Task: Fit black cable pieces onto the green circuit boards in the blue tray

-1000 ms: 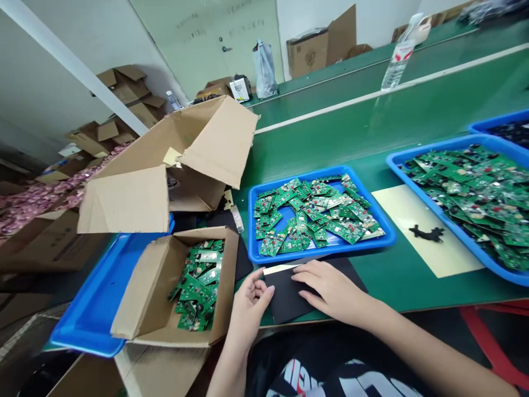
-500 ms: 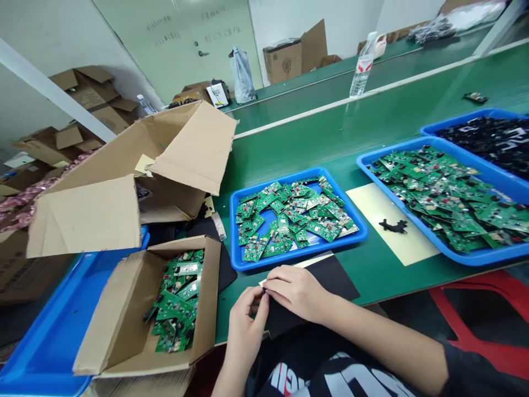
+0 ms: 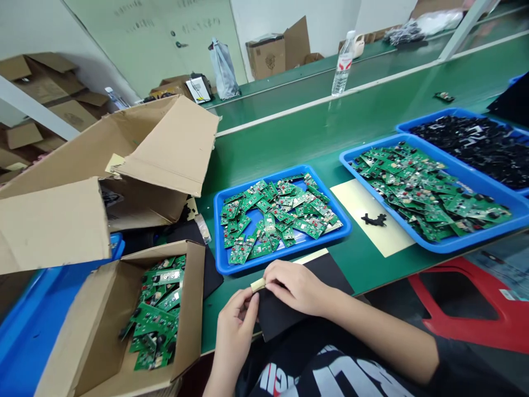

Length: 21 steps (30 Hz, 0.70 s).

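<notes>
A black sheet [image 3: 283,317] with a pale yellow strip [image 3: 258,284] along its far edge lies on the bench in front of me. My right hand [image 3: 295,288] rests over the sheet, thumb and fingers pinched together at the yellow strip. Just left of it, my left hand [image 3: 237,322] is closed, thumb against forefinger, close to the strip's left end. What either pinch holds is hidden or too small to make out. Beyond my hands stands a blue tray [image 3: 283,252] of green circuit boards [image 3: 270,226].
At left are an open carton [image 3: 192,309] of circuit boards and a larger carton [image 3: 165,146]. Right, a second blue tray [image 3: 438,246] holds boards; another tray [image 3: 403,125] holds black parts. A black piece [image 3: 374,219] lies on a yellow sheet [image 3: 388,242]. A bottle [image 3: 343,66] stands behind.
My hands have drawn slightly apart, and more of the yellow strip shows between them. A small dark bit at my fingertips is no longer visible. The view has turned to the right.
</notes>
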Available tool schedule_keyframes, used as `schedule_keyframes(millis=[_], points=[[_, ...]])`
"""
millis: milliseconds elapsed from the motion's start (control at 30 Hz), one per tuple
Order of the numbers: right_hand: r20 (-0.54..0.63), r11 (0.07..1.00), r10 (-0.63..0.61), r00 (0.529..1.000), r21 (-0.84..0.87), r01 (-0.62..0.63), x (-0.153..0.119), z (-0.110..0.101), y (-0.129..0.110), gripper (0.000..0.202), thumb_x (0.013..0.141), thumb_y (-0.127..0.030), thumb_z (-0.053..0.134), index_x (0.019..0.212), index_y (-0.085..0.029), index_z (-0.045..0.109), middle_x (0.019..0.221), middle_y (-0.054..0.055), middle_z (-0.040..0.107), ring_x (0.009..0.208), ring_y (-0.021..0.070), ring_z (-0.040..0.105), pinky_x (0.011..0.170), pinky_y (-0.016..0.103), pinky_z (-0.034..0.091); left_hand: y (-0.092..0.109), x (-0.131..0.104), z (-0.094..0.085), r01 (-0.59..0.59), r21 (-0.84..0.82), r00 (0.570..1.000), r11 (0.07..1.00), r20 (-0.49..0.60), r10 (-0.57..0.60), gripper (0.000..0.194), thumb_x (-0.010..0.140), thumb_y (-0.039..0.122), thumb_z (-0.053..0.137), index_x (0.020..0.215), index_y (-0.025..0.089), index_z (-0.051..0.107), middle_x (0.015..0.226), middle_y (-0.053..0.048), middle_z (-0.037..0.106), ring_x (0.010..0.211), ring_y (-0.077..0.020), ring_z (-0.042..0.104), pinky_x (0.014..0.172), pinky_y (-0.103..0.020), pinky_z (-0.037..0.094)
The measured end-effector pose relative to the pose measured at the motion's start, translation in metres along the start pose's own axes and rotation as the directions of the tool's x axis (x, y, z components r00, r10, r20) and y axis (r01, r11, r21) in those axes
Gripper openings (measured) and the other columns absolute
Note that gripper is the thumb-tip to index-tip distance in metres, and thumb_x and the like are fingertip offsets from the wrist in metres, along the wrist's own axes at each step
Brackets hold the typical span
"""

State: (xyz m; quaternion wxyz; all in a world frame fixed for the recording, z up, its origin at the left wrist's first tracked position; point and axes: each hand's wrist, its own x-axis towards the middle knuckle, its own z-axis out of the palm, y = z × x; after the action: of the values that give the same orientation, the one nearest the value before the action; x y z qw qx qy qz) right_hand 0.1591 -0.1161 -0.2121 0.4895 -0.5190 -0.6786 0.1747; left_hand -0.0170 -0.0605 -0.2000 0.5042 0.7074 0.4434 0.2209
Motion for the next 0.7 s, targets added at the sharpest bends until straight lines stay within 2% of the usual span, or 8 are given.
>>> schedule_keyframes(millis=[133,233,333,400,467,533,600,700], points=[[-0.064,0.979,0.165,0.984,0.131,-0.156,-0.013,-0.018,0.005,0.015,0.097,-0.024,0.038,0.089,-0.019,0.05,0.085,0.008,0.064,0.074,0.016,0.064,0.066,0.028,0.054,-0.008,0.003,-0.006,0.118,-0.051,0.993,0.992,-0.006,-0.119,0.035,0.078,0.041,0.062,0.099,0.014,0.068,0.066,-0.001,0.061,0.055,-0.0141,0.057,0.049,-0.023,0.049],[-0.114,0.904,0.346,0.931,0.305,-0.299,-0.024,-0.028,0.01,0.017,0.099,-0.031,0.036,0.095,-0.02,0.048,0.085,0.007,0.065,0.076,0.0158,0.068,0.068,0.028,0.057,-0.011,0.007,-0.017,0.132,0.045,0.986,0.99,-0.108,-0.126,0.051,0.078,0.044,0.06,0.116,0.01,0.058,0.065,-0.001,0.059,0.056,-0.0164,0.058,0.05,-0.026,0.05],[-0.128,0.757,0.549,0.826,0.496,-0.426,-0.033,-0.032,0.015,0.024,0.096,-0.043,0.044,0.09,-0.02,0.051,0.082,0.006,0.066,0.078,0.0183,0.069,0.072,0.032,0.057,-0.006,0.008,-0.022,0.061,0.379,0.965,0.924,-0.26,0.043,0.052,0.083,0.044,0.051,0.117,0.006,0.058,0.071,-0.007,0.061,0.063,-0.0218,0.06,0.056,-0.034,0.052],[-0.132,0.72,0.596,0.792,0.526,-0.453,-0.036,-0.031,0.017,0.027,0.093,-0.047,0.048,0.088,-0.021,0.052,0.083,0.006,0.066,0.08,0.019,0.069,0.075,0.034,0.057,0.003,0.006,-0.018,-0.04,0.662,0.909,0.748,-0.286,0.302,0.045,0.087,0.039,0.046,0.111,0.005,0.062,0.083,-0.015,0.061,0.076,-0.028,0.061,0.065,-0.043,0.053],[-0.139,0.714,0.61,0.78,0.524,-0.464,-0.036,-0.029,0.018,0.028,0.091,-0.049,0.051,0.088,-0.021,0.051,0.083,0.006,0.066,0.081,0.019,0.068,0.078,0.035,0.056,0.012,0.002,-0.006,-0.162,0.825,0.81,0.541,-0.203,0.551,0.035,0.09,0.031,0.047,0.107,0.006,0.064,0.095,-0.019,0.059,0.088,-0.0308,0.059,0.074,-0.047,0.051],[-0.148,0.709,0.621,0.77,0.525,-0.471,-0.035,-0.027,0.018,0.029,0.089,-0.05,0.054,0.087,-0.021,0.052,0.082,0.005,0.066,0.08,0.019,0.068,0.077,0.035,0.056,0.018,-0.002,0.009,-0.339,0.828,0.755,0.446,-0.043,0.655,0.024,0.09,0.023,0.049,0.105,0.01,0.064,0.1,-0.017,0.058,0.093,-0.0276,0.059,0.079,-0.042,0.051],[-0.163,0.713,0.622,0.766,0.524,-0.467,-0.033,-0.026,0.018,0.03,0.087,-0.051,0.057,0.086,-0.021,0.054,0.082,0.005,0.066,0.079,0.0189,0.067,0.076,0.034,0.056,0.018,-0.004,0.024,-0.503,0.757,0.752,0.416,0.147,0.642,0.024,0.092,0.02,0.047,0.112,0.013,0.06,0.11,-0.015,0.058,0.102,-0.0254,0.058,0.085,-0.038,0.052],[-0.217,0.723,0.622,0.752,0.528,-0.445,-0.035,-0.033,0.02,0.029,0.087,-0.05,0.058,0.086,-0.021,0.055,0.084,0.006,0.067,0.078,0.0183,0.068,0.074,0.033,0.056,0.009,-0.005,0.039,-0.559,0.749,0.763,0.356,0.296,0.574,0.034,0.094,0.023,0.043,0.125,0.01,0.051,0.127,-0.018,0.053,0.118,-0.0291,0.052,0.092,-0.041,0.051]])
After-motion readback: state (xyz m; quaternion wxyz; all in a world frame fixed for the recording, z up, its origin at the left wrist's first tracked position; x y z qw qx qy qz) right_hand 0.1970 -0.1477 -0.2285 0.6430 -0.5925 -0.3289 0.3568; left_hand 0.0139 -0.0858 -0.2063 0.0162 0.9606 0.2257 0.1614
